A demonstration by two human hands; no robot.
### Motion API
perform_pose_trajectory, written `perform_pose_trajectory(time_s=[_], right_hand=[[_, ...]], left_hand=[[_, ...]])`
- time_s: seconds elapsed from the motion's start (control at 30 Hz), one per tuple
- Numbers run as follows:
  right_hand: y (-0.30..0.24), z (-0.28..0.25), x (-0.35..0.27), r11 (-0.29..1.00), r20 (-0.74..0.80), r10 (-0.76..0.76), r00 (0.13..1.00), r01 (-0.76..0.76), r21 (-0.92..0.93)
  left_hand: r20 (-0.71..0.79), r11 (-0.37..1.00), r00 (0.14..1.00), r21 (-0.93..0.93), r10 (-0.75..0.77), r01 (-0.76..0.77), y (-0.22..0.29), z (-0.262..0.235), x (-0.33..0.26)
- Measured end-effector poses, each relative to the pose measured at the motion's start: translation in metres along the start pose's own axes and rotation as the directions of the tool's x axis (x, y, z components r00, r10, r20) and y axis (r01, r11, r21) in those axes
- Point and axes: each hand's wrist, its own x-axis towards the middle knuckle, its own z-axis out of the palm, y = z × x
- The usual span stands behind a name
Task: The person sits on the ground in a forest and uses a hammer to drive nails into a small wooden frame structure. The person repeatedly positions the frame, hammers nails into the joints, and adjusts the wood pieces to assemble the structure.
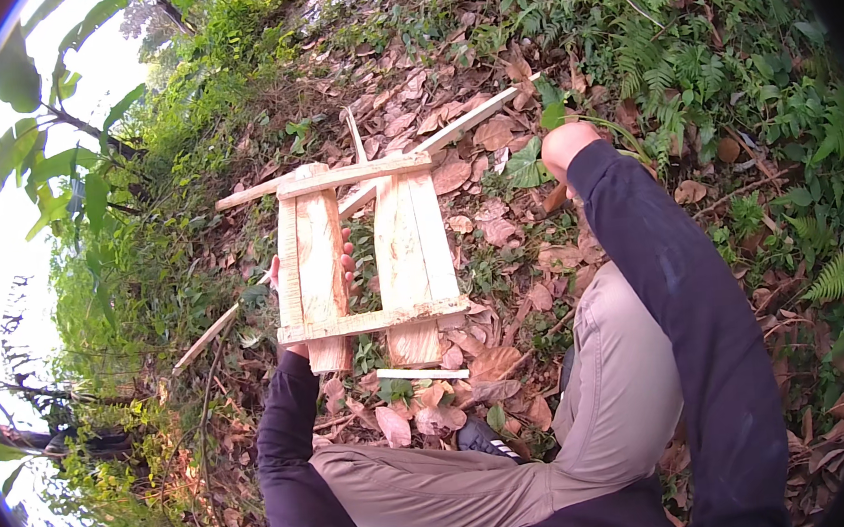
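A small panel of pale, rough planks [403, 255] is held up in front of me, with an open gap down its middle. One crosspiece [354, 174] spans its far end and another crosspiece [372, 322] its near end. My left hand [348, 256] grips the left-hand planks from behind; its fingertips show in the gap and its thumb at the outer left edge. Off to the right, beyond my raised knee, my right hand [570, 146] is bent down near the leaf litter. Its fingers are hidden, so whether it holds anything does not show.
A long wooden strip [479, 116] lies slantwise behind the panel. More narrow strips lie nearby: one strip [206, 340] at the left, a short white strip [422, 374] near my shoe [488, 438]. Dry leaves [496, 132] cover the ground; ferns [645, 63] grow at right.
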Motion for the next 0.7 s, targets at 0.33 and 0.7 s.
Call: perform_pose_trajectory(time_s=[0.33, 0.7], right_hand=[[-0.001, 0.007, 0.010, 1.000, 0.051, 0.027, 0.998, -0.026, -0.013], [0.000, 0.005, 0.017, 0.998, 0.167, 0.051, 0.985, -0.043, -0.050]], left_hand=[[-0.114, 0.987, 0.993, 0.161, 0.023, -0.004, 0.012, -0.055, -0.006], [-0.133, 0.965, 0.988, 0.259, 0.077, -0.040, 0.027, -0.088, 0.012]])
